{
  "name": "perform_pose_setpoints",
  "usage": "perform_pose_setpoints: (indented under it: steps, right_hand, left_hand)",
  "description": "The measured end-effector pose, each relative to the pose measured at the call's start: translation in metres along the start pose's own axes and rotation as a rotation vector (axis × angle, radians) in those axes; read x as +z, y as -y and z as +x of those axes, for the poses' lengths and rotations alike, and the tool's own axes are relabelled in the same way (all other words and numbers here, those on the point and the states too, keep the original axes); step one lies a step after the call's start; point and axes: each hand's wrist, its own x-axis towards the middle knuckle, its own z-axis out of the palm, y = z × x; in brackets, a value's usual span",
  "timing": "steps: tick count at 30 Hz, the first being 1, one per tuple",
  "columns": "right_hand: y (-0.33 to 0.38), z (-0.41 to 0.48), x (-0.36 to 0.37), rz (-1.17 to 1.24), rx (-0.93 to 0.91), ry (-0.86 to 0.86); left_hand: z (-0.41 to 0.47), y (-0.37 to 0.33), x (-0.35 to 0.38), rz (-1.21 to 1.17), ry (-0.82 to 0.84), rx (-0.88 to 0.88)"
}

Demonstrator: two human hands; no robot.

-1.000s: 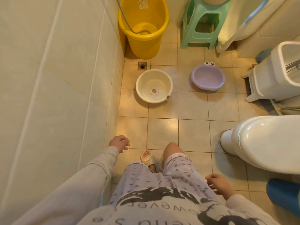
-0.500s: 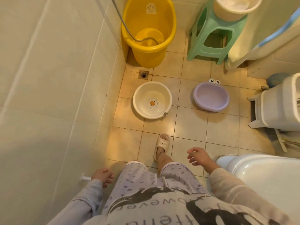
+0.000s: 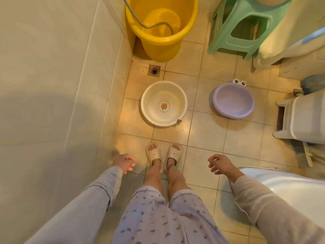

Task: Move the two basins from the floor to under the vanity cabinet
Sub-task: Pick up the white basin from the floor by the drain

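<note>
A cream basin (image 3: 151,95) with an orange duck picture inside sits on the tiled floor just ahead of my feet. To its right lies a purple basin (image 3: 233,101) with cartoon eyes on its far rim. My left hand (image 3: 124,162) hangs beside the left wall, fingers loosely curled, holding nothing. My right hand (image 3: 221,163) hovers near the toilet, fingers spread and empty. Both hands are well short of the basins. No vanity cabinet is in sight.
A yellow bucket (image 3: 158,41) with a hose in it stands at the back by a floor drain (image 3: 154,70). A green stool (image 3: 246,32) is back right. A white bin (image 3: 306,118) and the toilet (image 3: 290,189) crowd the right side. The tiled wall (image 3: 52,103) runs along the left.
I have stepped forward; both feet now stand together just short of the cream basin. Both hands have come forward at my sides.
</note>
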Motion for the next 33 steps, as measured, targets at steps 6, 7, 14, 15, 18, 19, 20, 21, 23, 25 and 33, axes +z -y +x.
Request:
perform_pose_setpoints:
  steps: [6, 7, 14, 15, 18, 19, 20, 21, 23, 25, 33]
  right_hand:
    - [0.027, 0.071, 0.01, 0.056, 0.033, -0.022]
    - [0.031, 0.087, 0.014, 0.076, 0.037, -0.029]
    - [0.049, 0.248, 0.074, 0.225, 0.101, -0.011]
    - [0.051, 0.275, 0.084, 0.252, 0.11, -0.013]
    - [0.059, 0.358, 0.105, 0.363, 0.126, -0.052]
    - [0.063, 0.383, 0.11, 0.394, 0.123, -0.068]
    - [0.066, 0.406, 0.114, 0.422, 0.114, -0.083]
    - [0.069, 0.427, 0.116, 0.443, 0.103, -0.097]
    - [0.075, 0.463, 0.118, 0.47, 0.09, -0.116]
    - [0.08, 0.489, 0.12, 0.509, 0.089, -0.109]
    - [0.078, 0.501, 0.133, 0.696, 0.052, -0.061]
  left_hand:
    - [0.085, -0.038, -0.005, 0.079, 0.024, 0.041]
    - [0.104, -0.044, -0.004, 0.088, 0.018, 0.043]
    - [0.278, -0.072, 0.027, -0.064, -0.087, 0.049]
    - [0.304, -0.075, 0.034, -0.119, -0.107, 0.033]
    - [0.383, -0.082, 0.051, -0.204, -0.14, -0.01]
    - [0.405, -0.086, 0.056, -0.206, -0.146, -0.023]
    - [0.426, -0.089, 0.061, -0.207, -0.146, -0.029]
    - [0.444, -0.092, 0.065, -0.22, -0.142, -0.028]
    - [0.473, -0.097, 0.072, -0.303, -0.143, -0.049]
    - [0.495, -0.1, 0.079, -0.392, -0.148, -0.084]
    - [0.496, -0.091, 0.076, -0.786, -0.016, -0.089]
